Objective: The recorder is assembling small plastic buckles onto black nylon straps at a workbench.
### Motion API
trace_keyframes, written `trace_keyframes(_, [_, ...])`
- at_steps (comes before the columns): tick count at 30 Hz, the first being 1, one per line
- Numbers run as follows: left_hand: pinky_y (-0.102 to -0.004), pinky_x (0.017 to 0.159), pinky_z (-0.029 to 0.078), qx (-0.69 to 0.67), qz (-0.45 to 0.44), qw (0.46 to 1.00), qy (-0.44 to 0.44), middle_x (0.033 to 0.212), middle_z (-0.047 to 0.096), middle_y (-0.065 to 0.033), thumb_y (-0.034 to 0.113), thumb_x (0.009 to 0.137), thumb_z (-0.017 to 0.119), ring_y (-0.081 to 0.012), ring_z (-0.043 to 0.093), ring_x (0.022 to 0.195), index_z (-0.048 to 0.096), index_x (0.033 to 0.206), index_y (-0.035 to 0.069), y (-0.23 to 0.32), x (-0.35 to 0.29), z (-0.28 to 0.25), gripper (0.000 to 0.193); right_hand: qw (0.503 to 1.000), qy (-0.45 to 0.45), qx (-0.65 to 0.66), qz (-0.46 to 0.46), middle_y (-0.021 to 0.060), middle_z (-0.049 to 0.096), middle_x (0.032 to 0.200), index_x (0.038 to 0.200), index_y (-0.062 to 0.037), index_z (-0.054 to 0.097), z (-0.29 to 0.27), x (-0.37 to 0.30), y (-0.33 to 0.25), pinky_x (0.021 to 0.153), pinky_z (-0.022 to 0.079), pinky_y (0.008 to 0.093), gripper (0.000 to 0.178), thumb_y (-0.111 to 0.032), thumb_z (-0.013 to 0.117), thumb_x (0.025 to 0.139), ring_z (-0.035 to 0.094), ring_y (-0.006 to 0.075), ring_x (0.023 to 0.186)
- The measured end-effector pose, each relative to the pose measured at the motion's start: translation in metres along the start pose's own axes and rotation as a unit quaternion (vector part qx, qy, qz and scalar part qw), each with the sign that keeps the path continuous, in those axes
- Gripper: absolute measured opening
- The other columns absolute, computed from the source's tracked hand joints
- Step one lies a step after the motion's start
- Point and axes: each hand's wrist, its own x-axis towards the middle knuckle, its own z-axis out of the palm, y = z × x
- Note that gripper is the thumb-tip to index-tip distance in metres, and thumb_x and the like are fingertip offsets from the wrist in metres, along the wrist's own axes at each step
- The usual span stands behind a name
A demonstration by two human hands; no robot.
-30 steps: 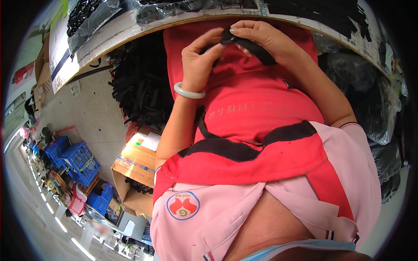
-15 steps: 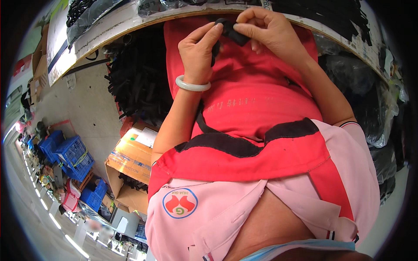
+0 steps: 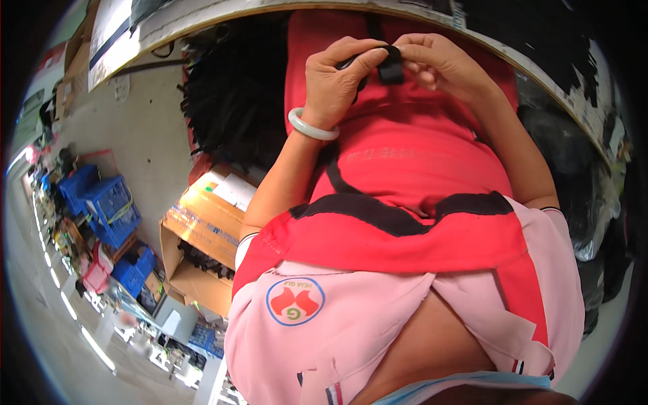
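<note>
A black strap [image 3: 391, 68], folded over in a loop, is between my two hands above the red apron [image 3: 418, 169] on my lap. My left hand [image 3: 337, 79], with a pale bangle [image 3: 312, 126] at its wrist, is closed on the strap, thumb pressed against the fingers. More of the black strap shows under the left palm. At the strap's upper right edge, my right hand [image 3: 445, 67] pinches it between thumb and forefinger, its other fingers curled below. The exact shape of the piece is partly hidden by the fingers.
A worktable edge [image 3: 223, 42] curves across the top, just beyond my hands. Dark strips hang in a heap [image 3: 233, 101] under it at left. An open cardboard box [image 3: 202, 223] stands by my left elbow. Blue crates [image 3: 111, 209] sit farther left; dark plastic bags [image 3: 563, 162] lie at right.
The view has shifted, so the hands appear lower and to the right. The black strap has turned from slanting to hanging down in a loop, and the hands are closer together.
</note>
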Motion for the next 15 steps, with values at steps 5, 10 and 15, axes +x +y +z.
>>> trace_keyframes(5, [-0.0183, 0.055, 0.038, 0.069, -0.113, 0.989, 0.072, 0.076, 0.062, -0.0004, 0.004, 0.082, 0.068, -0.0045, 0.051, 0.062, 0.071, 0.089, -0.001, 0.059, -0.048, -0.066, 0.009, 0.983, 0.104, -0.104, -0.111, -0.004, 0.055, 0.071, 0.09, -0.0067, 0.063, 0.016, 0.026, -0.001, 0.05, 0.038, 0.0177, 0.02, -0.026, 0.061, 0.092, 0.047, 0.0026, 0.055])
trace_keyframes(10, [-0.0168, 0.051, 0.039, 0.248, -0.013, 0.907, 0.34, 0.077, 0.061, 0.0009, 0.006, 0.083, 0.071, -0.0032, 0.05, 0.059, 0.065, 0.115, 0.005, 0.054, -0.093, -0.155, 0.032, 0.966, 0.08, -0.209, -0.133, -0.0049, 0.053, 0.071, 0.093, -0.0068, 0.062, 0.021, 0.035, 0.004, 0.053, 0.039, 0.0177, 0.019, -0.026, 0.06, 0.092, 0.047, 0.0021, 0.058])
trace_keyframes(15, [-0.0173, 0.049, 0.04, 0.048, -0.169, 0.98, 0.096, 0.076, 0.06, 0.0007, 0.006, 0.078, 0.071, -0.0037, 0.05, 0.056, 0.046, 0.136, 0.007, 0.037, -0.07, -0.098, 0.063, 0.928, -0.044, -0.323, -0.181, 0.0004, 0.053, 0.071, 0.107, -0.0051, 0.063, 0.073, 0.031, 0.001, 0.057, 0.041, 0.0236, 0.021, -0.014, 0.063, 0.088, 0.047, 0.0082, 0.064])
